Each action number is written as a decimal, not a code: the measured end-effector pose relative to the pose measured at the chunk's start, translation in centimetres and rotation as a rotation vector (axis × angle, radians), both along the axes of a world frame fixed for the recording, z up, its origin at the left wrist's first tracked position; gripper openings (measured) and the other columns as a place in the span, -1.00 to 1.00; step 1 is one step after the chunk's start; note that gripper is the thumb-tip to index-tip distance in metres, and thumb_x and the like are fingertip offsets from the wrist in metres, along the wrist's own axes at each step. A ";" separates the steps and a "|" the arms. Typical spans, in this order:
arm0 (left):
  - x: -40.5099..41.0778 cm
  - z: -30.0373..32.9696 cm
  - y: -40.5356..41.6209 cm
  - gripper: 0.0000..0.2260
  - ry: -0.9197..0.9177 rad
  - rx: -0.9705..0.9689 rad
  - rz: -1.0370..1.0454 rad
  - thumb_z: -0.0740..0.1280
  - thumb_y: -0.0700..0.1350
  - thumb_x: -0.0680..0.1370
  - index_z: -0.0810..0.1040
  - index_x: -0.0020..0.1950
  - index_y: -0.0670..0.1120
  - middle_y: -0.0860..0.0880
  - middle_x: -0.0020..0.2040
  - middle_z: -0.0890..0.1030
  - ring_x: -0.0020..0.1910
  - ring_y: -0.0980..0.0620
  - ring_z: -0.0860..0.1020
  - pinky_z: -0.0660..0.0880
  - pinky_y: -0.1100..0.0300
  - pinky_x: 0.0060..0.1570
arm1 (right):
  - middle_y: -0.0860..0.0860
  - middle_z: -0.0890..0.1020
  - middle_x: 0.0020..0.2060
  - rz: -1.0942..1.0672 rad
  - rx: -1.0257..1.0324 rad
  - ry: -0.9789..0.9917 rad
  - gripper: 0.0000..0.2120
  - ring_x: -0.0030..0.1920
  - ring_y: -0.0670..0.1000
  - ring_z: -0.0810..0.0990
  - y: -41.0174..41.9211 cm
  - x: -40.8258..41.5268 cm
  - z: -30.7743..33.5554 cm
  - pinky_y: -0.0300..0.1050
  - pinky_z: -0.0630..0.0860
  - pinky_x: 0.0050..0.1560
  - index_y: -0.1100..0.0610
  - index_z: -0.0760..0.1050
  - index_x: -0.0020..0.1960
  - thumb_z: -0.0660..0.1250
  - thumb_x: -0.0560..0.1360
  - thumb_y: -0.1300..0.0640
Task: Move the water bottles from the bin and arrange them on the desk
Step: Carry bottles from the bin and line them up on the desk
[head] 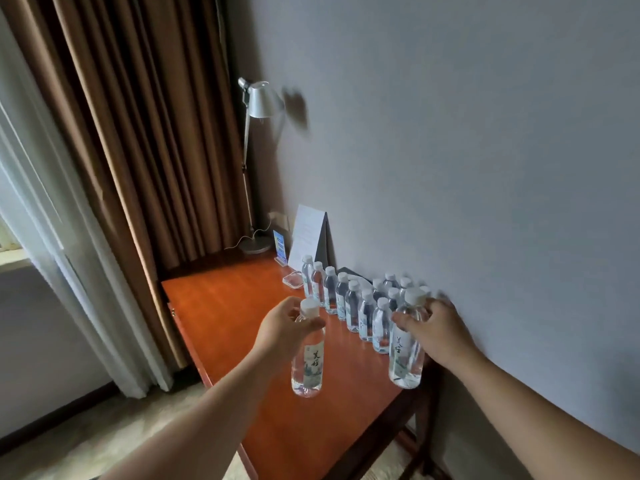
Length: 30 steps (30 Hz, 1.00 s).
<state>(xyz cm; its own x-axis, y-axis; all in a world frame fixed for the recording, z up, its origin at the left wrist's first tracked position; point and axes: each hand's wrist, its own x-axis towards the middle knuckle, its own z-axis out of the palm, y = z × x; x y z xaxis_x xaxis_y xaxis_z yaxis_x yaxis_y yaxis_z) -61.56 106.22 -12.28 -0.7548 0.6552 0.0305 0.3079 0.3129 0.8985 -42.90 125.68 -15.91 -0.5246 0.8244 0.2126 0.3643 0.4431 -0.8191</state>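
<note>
Two bottles in hand above the desk [221,306]: left hand [282,329], fingers closed round the neck of one bottle [308,355]; right hand [438,332] clasping another bottle [407,344]. Standing bottles [353,303] rowed at 12 o'clock, near the wall.

We see 2 forearms entering from the bottom edge, each ending in 1 bare hand. The left hand [282,329] and the right hand [437,331] carry no gloves, rings, watches or bands that we can make out. Both forearms are uncovered along their full visible length; no sleeve or cuff reaches into the frame. We see the fingers of each hand as short and rounded, with the nails too blurred to describe. No markings appear on either arm.
</note>
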 end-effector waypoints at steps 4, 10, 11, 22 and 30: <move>-4.1 -3.9 5.1 -0.58 -0.040 -0.020 -0.113 0.53 0.00 0.42 0.55 0.25 0.01 0.11 0.07 0.64 -0.07 0.21 0.58 0.46 0.33 -0.25 | -0.16 0.57 0.02 -0.095 -0.103 -0.009 -0.48 0.01 -0.04 0.60 2.3 -4.0 -3.9 -0.05 0.55 0.03 -0.05 0.45 0.22 0.55 0.36 -0.16; -10.5 -9.2 12.5 -0.64 0.008 -0.140 -0.392 0.55 0.05 0.43 0.56 0.17 0.08 0.10 0.12 0.65 -0.09 0.20 0.60 0.46 0.31 -0.24 | -0.15 0.62 -0.12 -0.257 -0.156 -0.169 -0.50 -0.12 -0.05 0.61 3.1 -8.5 -8.0 -0.08 0.55 -0.13 -0.05 0.48 0.11 0.54 0.31 -0.23; -11.3 -9.7 13.6 -0.62 0.061 -0.172 -0.441 0.55 0.07 0.42 0.57 0.19 0.08 0.12 0.12 0.65 -0.07 0.19 0.60 0.45 0.31 -0.22 | -0.16 0.59 -0.15 -0.288 -0.166 -0.197 -0.55 -0.14 -0.04 0.59 3.0 -9.1 -8.3 -0.11 0.51 -0.17 -0.05 0.47 0.06 0.54 0.33 -0.22; -13.8 -13.2 21.0 -0.66 0.178 -0.313 -0.786 0.54 -0.04 0.42 0.60 0.16 -0.03 0.09 -0.09 0.63 -0.24 0.17 0.58 0.46 0.30 -0.34 | -0.09 0.44 -0.04 -0.512 -0.227 -0.350 -0.67 -0.26 -0.23 0.55 2.7 -13.5 -10.5 -0.39 0.36 -0.34 0.06 0.61 0.17 0.53 0.44 0.05; -13.6 -15.5 24.0 -0.59 0.247 -0.355 -0.867 0.48 -0.11 0.46 0.57 0.30 0.02 0.01 0.11 0.68 0.00 0.01 0.64 0.60 0.02 0.05 | -0.04 0.50 0.01 -0.612 -0.258 -0.312 -0.69 -0.03 -0.01 0.56 2.9 -15.1 -13.7 -0.22 0.47 -0.15 0.02 0.60 0.19 0.50 0.46 0.09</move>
<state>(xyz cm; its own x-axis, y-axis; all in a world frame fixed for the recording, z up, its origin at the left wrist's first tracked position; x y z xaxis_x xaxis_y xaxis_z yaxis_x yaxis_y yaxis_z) -75.14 130.24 -27.73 -0.0039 0.9830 -0.1835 0.7271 0.1288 0.6744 -57.99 128.57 -29.64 0.0411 0.9929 -0.1118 0.7180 -0.1071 -0.6877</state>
